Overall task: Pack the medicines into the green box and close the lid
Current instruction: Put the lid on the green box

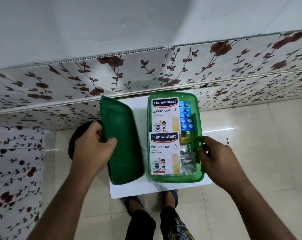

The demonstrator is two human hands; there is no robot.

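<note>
The green box [174, 178] stands open on a small white table [140, 189]. Inside lie two Hansaplast plaster packs, one at the far end [165, 115] and one nearer me [164, 153], with a blue blister strip [186, 116] and silver foil strips [187, 161] along the right side. My right hand [216, 158] grips the box's right rim at its clip. My left hand [94, 146] holds the dark green lid [122, 141] by its left edge, tilted up on its side to the left of the box.
A wall panel with a red flower pattern [146, 70] runs behind the table, and another floral panel [13, 161] stands at the left. A dark round object [75, 135] sits behind my left hand. My legs and feet [152, 205] stand on the cream tiled floor under the table's near edge.
</note>
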